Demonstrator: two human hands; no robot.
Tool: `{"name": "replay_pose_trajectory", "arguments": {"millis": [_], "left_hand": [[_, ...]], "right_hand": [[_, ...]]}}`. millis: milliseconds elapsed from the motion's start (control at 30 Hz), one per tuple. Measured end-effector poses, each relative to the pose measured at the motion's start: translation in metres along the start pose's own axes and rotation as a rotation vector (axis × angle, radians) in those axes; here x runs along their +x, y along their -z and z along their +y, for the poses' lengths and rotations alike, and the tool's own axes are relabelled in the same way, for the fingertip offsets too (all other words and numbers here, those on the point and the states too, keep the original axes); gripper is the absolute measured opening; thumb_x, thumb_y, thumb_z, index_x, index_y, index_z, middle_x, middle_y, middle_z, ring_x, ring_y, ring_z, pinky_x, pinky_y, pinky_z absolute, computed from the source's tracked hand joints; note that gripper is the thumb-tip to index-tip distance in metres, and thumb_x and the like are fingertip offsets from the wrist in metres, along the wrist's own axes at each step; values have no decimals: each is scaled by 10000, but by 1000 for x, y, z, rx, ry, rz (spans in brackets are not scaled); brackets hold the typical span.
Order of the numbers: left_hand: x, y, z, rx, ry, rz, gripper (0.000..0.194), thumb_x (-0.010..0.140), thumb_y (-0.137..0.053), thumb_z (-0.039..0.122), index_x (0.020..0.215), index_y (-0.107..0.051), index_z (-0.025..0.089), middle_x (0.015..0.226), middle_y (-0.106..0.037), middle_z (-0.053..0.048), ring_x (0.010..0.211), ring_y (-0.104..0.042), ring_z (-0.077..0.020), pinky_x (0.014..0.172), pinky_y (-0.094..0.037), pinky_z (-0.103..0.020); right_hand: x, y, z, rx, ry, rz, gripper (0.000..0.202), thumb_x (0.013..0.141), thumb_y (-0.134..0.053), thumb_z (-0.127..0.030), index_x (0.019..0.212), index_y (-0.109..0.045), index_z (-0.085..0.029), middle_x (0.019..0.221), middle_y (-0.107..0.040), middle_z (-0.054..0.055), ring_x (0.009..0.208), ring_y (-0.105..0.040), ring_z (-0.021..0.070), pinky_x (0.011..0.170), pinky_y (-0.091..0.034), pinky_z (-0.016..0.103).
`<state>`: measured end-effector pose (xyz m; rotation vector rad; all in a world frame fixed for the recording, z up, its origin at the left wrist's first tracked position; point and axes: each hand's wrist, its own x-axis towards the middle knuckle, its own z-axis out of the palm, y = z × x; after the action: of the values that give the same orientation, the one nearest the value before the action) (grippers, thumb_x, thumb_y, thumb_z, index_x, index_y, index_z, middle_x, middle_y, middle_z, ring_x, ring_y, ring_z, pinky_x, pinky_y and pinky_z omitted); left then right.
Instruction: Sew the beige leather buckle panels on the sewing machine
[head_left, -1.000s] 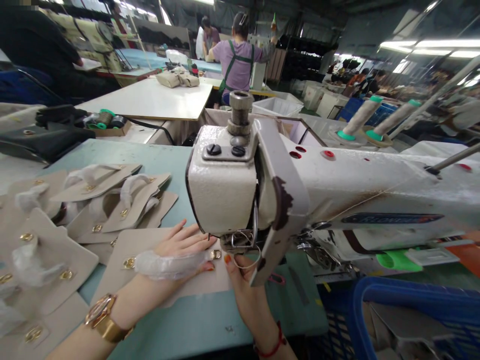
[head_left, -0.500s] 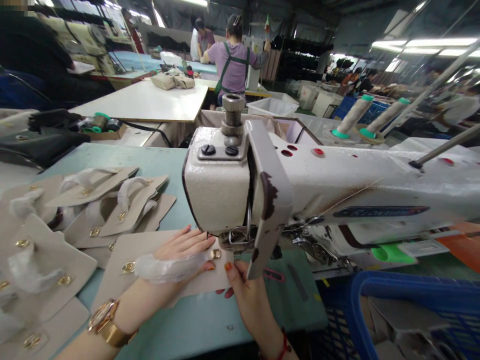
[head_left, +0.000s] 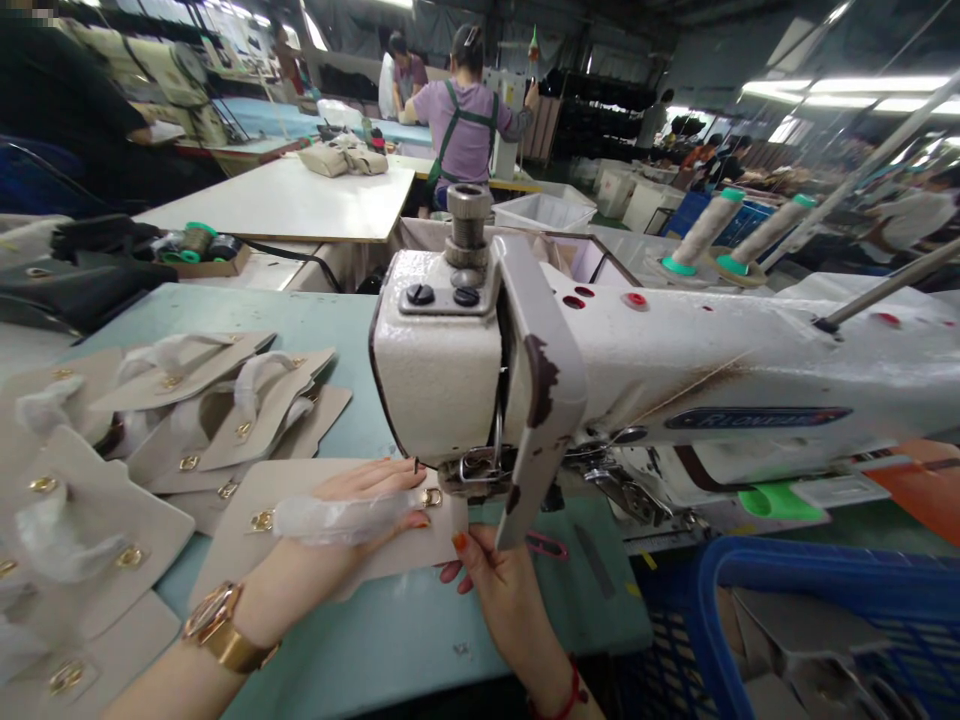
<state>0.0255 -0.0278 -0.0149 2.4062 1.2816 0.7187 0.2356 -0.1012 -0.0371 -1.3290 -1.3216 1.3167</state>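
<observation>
The big off-white industrial sewing machine (head_left: 600, 370) fills the middle of my view, its head hanging over the pale green tabletop (head_left: 315, 320). A blue nameplate on its arm carries writing, but it is too blurred for me to read. At my right stands a blue plastic crate (head_left: 825, 620). To my left lies a heap of beige leather flaps with gold-coloured metal fittings (head_left: 150, 420), some wrapped in white foam.

The piece I am working on, a flat beige leather panel with gold rings (head_left: 300, 480), lies on the table with its right edge pushed under the machine head. My left hand (head_left: 352, 500) lies flat and spread on it, pressing it down, with a strip of clear plastic wrap (head_left: 330, 518) across my fingers. My right hand (head_left: 487, 575) pinches the panel's near edge, thumb on top, just below the presser area; the needle itself is hidden behind the head, so I cannot tell how close it stands.

The danger, as I judge it, is my fingertips lying so near the foot: a slip forward could bring them under the needle. The small gold D-ring (head_left: 431, 497) by the foot could also catch and skew the seam.
</observation>
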Motion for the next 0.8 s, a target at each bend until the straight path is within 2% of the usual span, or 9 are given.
{"name": "replay_pose_trajectory", "arguments": {"millis": [100, 300, 600, 800], "left_hand": [[2, 6, 4, 61, -3, -79, 360, 858, -554, 460, 1120, -642, 228, 1076, -716, -76, 1022, -661, -280, 911, -526, -429], [5, 8, 3, 46, -30, -137, 376, 870, -551, 439, 1159, -628, 210, 1206, -673, -88, 1068, -642, -264, 965, -508, -440], [5, 9, 6, 121, -82, -124, 337, 915, -482, 388, 1152, -621, 192, 1224, -663, -83, 1116, -618, -240, 992, -498, -425], [3, 2, -1, 220, -158, -50, 387, 890, -505, 458, 1116, -654, 181, 1170, -692, -102, 1073, -649, -266, 940, -531, -423]], "right_hand": [[2, 0, 0, 57, -19, -21, 496, 950, -454, -514, 755, -664, -109, 686, -679, 69, 617, -620, 129, 528, -430, 172], [4, -2, -3, 185, -65, -38, 497, 934, -472, -534, 763, -644, -100, 707, -714, 105, 617, -660, 144, 499, -423, 167], [6, -6, 1, 161, -71, -13, 533, 899, -499, -576, 672, -643, -116, 606, -686, 78, 506, -596, 111, 478, -419, 162], [6, -8, 8, 157, -59, 13, 527, 900, -506, -568, 648, -632, -123, 568, -657, 55, 500, -581, 102, 506, -427, 164]]}}
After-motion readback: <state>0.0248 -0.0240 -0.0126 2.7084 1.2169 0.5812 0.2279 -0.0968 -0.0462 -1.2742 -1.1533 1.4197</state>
